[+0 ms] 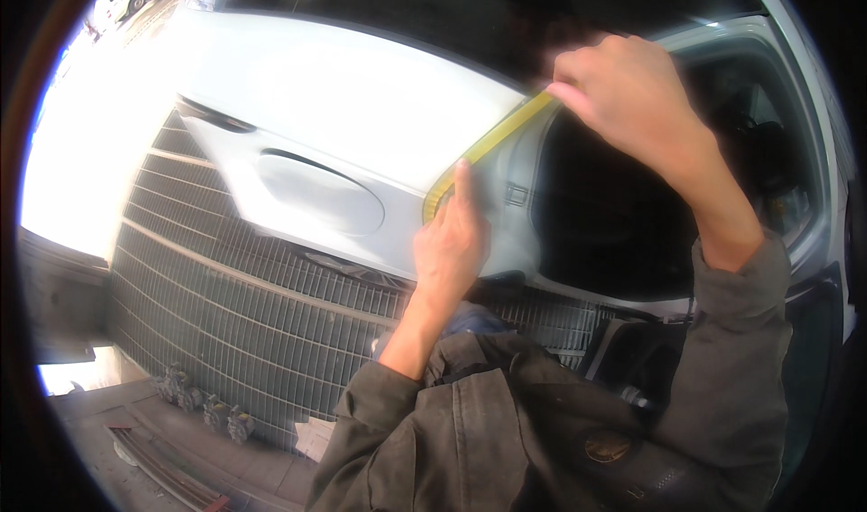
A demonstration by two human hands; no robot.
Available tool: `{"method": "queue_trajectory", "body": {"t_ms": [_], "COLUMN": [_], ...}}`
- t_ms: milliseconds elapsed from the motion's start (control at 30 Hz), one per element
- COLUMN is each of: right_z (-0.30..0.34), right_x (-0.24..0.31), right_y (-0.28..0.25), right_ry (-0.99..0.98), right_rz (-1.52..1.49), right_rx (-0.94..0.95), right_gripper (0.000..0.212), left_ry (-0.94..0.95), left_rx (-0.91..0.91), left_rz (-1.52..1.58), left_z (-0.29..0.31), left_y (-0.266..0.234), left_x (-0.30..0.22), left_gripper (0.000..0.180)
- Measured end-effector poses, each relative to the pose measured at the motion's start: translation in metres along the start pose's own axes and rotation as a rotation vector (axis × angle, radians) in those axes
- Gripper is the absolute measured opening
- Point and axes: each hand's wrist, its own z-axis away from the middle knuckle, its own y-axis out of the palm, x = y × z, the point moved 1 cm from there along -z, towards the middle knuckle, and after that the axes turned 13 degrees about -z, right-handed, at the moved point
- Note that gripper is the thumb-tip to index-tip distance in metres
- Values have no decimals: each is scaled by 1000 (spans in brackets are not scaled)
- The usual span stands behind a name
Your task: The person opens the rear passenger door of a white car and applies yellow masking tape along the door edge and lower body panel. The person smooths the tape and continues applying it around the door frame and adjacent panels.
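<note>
Here, our right hand point(623, 88) pinches yellow tape point(508, 130) stretched along a white car panel point(361, 88); our left hand point(452, 244) touches it, forefinger extended; whether the curled fingers hold anything, we cannot tell.

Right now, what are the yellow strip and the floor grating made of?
The yellow strip: probably paper or plastic tape, fairly matte; it's thin and curves. The floor grating: likely metal, dull grey; slim bars cross in a grid.
</note>
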Motion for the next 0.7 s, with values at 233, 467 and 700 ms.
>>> {"method": "queue_trajectory", "body": {"t_ms": [233, 467, 700], "right_z": [1, 5, 5], "right_x": [-4, -7, -7], "right_y": [6, 11, 7], "right_ry": [38, 51, 22], "right_rz": [-16, -60, -64], "right_rx": [-5, -33, -55], "right_gripper": [20, 19, 19], "left_ry": [22, 63, 83], "left_rx": [0, -21, -19], "left_rz": [-15, -64, -68], "left_z": [-9, -17, -15], "left_y": [-1, -4, -10], "left_x": [-5, -7, -3], "left_gripper": [87, 86, 84]}}
